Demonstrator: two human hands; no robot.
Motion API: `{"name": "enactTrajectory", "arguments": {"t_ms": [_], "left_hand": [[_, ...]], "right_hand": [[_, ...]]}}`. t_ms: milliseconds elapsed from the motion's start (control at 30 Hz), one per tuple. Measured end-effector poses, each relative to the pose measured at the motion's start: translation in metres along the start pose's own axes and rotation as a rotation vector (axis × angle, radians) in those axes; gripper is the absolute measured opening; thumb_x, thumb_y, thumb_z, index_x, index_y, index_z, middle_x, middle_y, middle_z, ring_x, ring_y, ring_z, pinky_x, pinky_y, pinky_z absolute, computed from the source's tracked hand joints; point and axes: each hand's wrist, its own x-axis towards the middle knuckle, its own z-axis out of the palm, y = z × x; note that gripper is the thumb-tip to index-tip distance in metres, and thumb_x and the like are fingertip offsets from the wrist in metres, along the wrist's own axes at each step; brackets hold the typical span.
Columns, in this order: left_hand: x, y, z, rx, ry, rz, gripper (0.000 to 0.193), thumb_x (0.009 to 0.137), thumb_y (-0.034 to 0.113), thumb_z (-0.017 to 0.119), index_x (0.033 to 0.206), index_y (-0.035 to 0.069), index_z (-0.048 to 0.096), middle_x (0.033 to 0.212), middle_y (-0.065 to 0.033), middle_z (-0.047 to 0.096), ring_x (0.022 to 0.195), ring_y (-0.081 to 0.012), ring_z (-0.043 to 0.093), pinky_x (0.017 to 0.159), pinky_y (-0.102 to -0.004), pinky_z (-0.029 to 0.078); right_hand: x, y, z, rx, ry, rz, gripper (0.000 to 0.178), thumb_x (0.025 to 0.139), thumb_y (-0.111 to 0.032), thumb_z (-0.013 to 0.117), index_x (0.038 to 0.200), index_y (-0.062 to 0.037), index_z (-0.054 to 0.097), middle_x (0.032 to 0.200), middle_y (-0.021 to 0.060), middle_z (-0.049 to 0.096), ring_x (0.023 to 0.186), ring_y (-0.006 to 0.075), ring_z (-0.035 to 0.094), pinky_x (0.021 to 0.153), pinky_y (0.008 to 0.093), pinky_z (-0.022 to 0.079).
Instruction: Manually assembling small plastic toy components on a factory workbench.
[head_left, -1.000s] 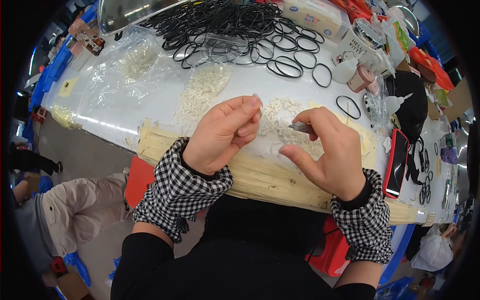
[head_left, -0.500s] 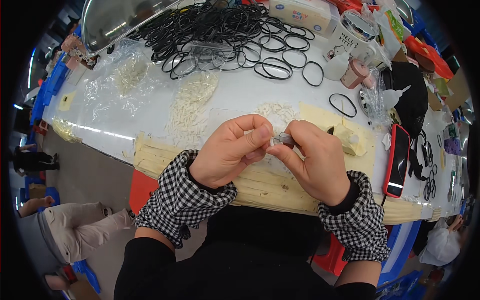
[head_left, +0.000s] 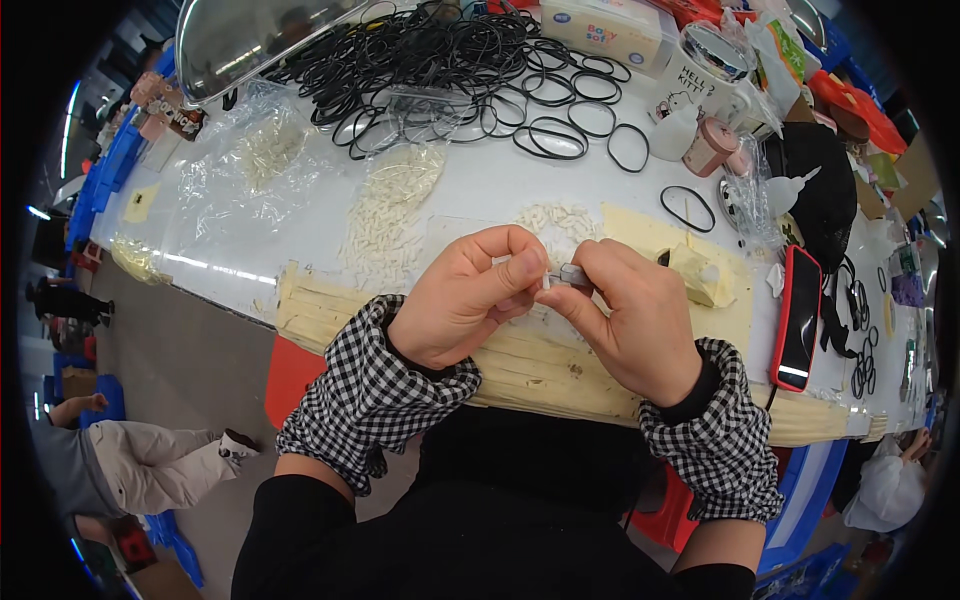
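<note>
My left hand is closed in a pinch, thumb against forefinger, on a tiny white piece. Facing it, fingertips almost touching, my right hand grips a small grey, shiny piece between thumb and forefinger. Fingers partly cover both pieces, and their exact kind is too small to make out. Just beyond my hands lies a small heap of white pieces. A larger spread of similar white pieces spills from a clear plastic bag to the left.
Many black rubber-like loops are heaped at the back. A red-edged phone lies at the right, beyond a lump of yellowish tape. Padded yellowish tape covers the table's front edge. A person is at the lower left.
My hands keep almost the same pinching pose, fingertips together. The view has shifted slightly, and the person at the lower left has moved a foot.
</note>
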Motion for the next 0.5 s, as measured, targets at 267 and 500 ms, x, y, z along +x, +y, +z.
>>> {"name": "enactTrajectory", "arguments": {"t_ms": [267,500], "left_hand": [[-0.0005,0.0002,0.0014,-0.005,0.003,0.006,0.015,0.096,0.022,0.056,0.092,0.007,0.056,0.076,0.0041,0.052,0.063,-0.0039,0.036,0.059,-0.0182,0.031],[-0.0007,-0.0024,0.0002,-0.008,0.001,0.024,0.015,0.097,0.021,0.055,0.093,0.006,0.056,0.075,0.0039,0.052,0.063,-0.004,0.036,0.058,-0.0181,0.031]], "right_hand": [[-0.0012,-0.0002,-0.0032,-0.025,-0.051,0.006,0.034,0.084,-0.039,0.066,0.076,-0.0077,0.055,0.063,0.0051,0.052,0.053,0.0238,0.055,0.046,0.0338,0.041],[-0.0011,0.0001,0.0,0.027,0.009,-0.017,0.034,0.083,-0.039,0.067,0.076,-0.0078,0.055,0.063,0.0044,0.053,0.053,0.0234,0.055,0.046,0.0334,0.041]]}}
